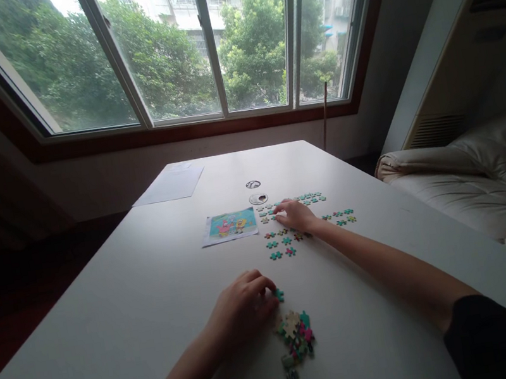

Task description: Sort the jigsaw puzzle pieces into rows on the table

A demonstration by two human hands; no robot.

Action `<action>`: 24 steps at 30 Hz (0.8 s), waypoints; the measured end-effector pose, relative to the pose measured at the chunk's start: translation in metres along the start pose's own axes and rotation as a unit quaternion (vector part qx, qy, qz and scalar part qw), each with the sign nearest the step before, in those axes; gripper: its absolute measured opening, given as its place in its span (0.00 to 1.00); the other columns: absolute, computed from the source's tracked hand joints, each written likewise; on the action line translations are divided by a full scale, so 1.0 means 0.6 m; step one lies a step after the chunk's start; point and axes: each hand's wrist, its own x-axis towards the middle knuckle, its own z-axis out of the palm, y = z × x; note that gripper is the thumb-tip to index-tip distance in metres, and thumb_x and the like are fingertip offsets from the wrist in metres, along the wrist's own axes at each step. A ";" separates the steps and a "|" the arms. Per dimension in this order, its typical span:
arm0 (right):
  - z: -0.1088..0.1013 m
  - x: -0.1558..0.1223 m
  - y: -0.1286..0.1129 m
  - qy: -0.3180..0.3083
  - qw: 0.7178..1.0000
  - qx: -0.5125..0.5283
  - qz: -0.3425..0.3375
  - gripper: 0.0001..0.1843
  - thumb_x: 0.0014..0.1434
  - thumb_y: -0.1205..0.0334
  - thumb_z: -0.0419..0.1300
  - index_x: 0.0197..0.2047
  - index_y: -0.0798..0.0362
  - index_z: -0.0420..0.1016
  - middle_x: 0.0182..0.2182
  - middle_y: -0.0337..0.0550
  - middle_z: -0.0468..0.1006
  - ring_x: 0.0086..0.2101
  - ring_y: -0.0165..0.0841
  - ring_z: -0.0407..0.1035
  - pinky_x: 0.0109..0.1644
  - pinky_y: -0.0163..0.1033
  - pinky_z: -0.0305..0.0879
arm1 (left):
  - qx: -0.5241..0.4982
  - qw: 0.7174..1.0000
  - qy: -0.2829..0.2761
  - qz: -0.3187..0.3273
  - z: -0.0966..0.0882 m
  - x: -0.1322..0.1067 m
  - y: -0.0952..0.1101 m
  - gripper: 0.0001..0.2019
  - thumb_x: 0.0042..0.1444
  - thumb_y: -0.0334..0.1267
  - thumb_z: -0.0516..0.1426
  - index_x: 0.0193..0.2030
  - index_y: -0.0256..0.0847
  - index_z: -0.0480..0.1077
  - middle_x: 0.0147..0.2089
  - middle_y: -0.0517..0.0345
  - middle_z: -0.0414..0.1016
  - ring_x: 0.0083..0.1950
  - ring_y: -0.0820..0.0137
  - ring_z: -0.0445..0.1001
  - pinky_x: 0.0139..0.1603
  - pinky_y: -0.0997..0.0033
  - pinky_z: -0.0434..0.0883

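My left hand [243, 306] rests on the white table [156, 307] with its fingers curled, pinching a teal puzzle piece [278, 294] at the fingertips. Just right of it lies a heap of mixed puzzle pieces [296, 339]. My right hand [293, 215] reaches far forward, fingers bent down onto loose pieces spread on the table [281, 244]. What its fingers hold, if anything, is hidden. More teal pieces [340, 218] lie to its right, and a short row [310, 197] lies beyond it. A colourful cartoon picture card [230, 225] lies to the left of that hand.
A sheet of paper [170, 183] lies at the table's far left. Two round cable holes [256, 191] sit near the middle. A bed with pale bedding [482, 179] stands to the right, a large window [192, 45] behind the table.
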 end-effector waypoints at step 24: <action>-0.031 -0.211 -0.102 -0.082 0.977 0.147 -0.129 0.10 0.49 0.57 0.61 0.36 0.50 0.74 0.32 0.39 0.71 0.33 0.29 0.66 0.38 0.32 0.60 | -0.026 0.998 -0.009 -0.049 0.002 0.003 0.010 0.05 0.51 0.35 0.52 0.36 0.42 0.66 0.41 0.56 0.66 0.42 0.65 0.67 0.41 0.68 0.64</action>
